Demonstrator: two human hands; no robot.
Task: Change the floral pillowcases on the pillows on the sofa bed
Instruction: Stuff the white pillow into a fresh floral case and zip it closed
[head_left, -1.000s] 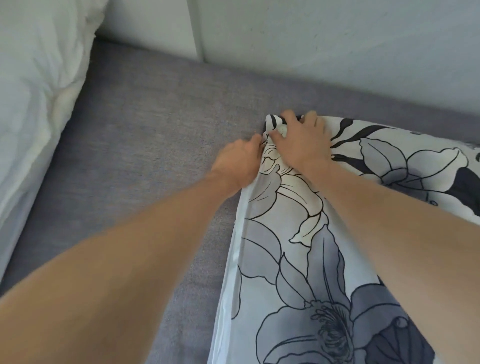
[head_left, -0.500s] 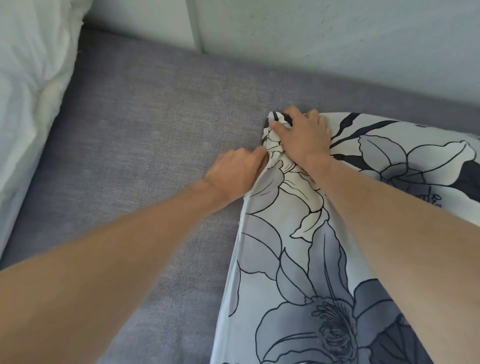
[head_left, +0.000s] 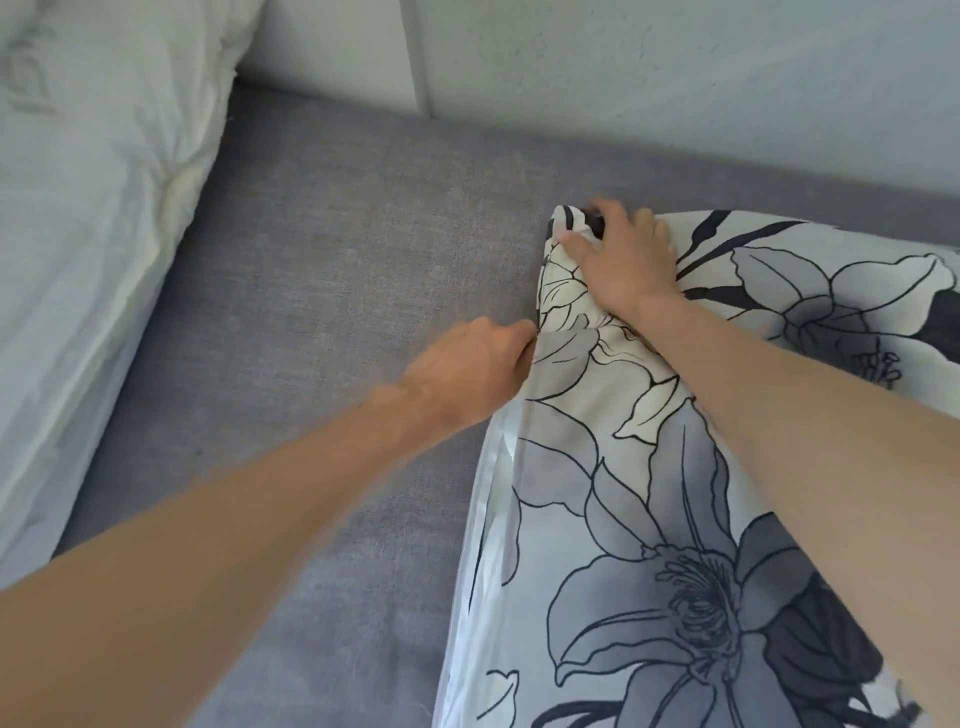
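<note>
A pillow in a floral pillowcase (head_left: 649, 519), white with grey and black flowers, lies on the grey sofa bed (head_left: 322, 291) at the right. My right hand (head_left: 621, 260) presses down on the pillow's far left corner, fingers closed around the bunched fabric there. My left hand (head_left: 467, 371) is lower on the pillow's left edge, its fingers pinching the pillowcase's edge; the fingertips are hidden behind the fabric.
A bare white pillow (head_left: 88, 208) without a case lies along the left side of the sofa bed. A pale wall (head_left: 675, 78) rises right behind the sofa bed's far edge. Open grey mattress lies between the two pillows.
My left hand has slid down the pillow's left edge, away from the right hand. The right hand has stayed on the corner. The view has shifted slightly.
</note>
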